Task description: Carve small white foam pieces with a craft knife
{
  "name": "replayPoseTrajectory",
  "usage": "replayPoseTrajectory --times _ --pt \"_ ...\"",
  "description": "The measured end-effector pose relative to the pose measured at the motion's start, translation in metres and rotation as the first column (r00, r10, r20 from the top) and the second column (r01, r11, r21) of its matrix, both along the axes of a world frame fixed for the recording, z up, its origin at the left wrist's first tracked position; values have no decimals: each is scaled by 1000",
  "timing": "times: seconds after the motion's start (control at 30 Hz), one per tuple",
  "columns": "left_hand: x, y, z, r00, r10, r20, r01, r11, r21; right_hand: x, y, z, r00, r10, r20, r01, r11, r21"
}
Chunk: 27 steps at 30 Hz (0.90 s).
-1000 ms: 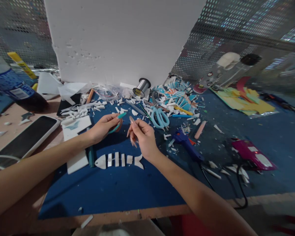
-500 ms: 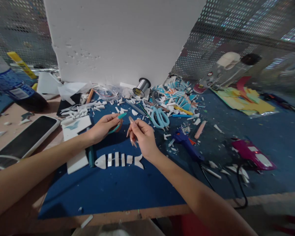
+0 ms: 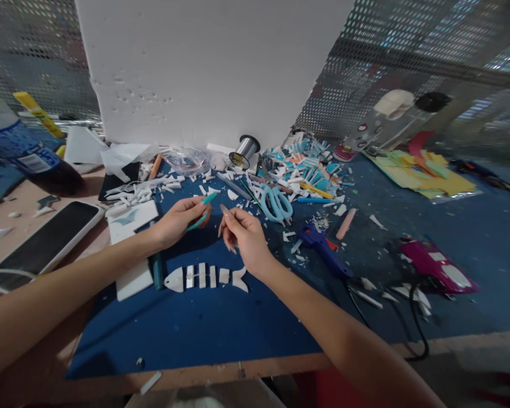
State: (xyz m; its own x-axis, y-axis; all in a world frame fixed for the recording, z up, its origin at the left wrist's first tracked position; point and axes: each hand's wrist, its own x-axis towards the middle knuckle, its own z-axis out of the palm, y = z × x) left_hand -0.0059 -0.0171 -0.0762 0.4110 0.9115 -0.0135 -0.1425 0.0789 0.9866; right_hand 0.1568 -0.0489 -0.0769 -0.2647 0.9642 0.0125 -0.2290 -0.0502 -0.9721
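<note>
My left hand [image 3: 179,218] is closed round a teal-handled tool [image 3: 200,211], its tip pointing up and right. My right hand [image 3: 243,233] is held in a pinch just to the right of it, fingers pressed together on something too small to make out. Both hover above the blue mat [image 3: 204,323]. Below them lies a white foam fish skeleton [image 3: 205,277], cut in several segments, flat on the mat. A teal pen-like tool [image 3: 157,271] lies beside the fish's head.
Light blue scissors [image 3: 276,203], a blue glue gun [image 3: 323,249] with black cord, a spool [image 3: 245,150], foam scraps, a phone [image 3: 46,241], a bottle [image 3: 21,153], a magenta device [image 3: 437,266] and a tall white foam board [image 3: 212,68] surround the hands.
My right hand has shifted slightly left and down, toward the left hand. The rest is unchanged.
</note>
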Motion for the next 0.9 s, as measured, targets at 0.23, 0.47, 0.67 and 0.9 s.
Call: replayPoseTrajectory --times 0.23,0.47,0.67,0.9 --pt "1 0 2 1000 14 23 -13 1000 -21 -3 1 -4 988 52 -149 -75 985 -154" --pt "1 0 2 999 -13 34 14 999 -37 -2 4 -5 935 120 -335 -242 905 -350" --pt "1 0 1 998 -5 59 8 999 -46 -1 5 -3 890 168 -424 -355 839 -413" --pt "2 -1 3 999 18 37 -16 997 -69 0 5 0 861 214 -461 -403 840 -362"
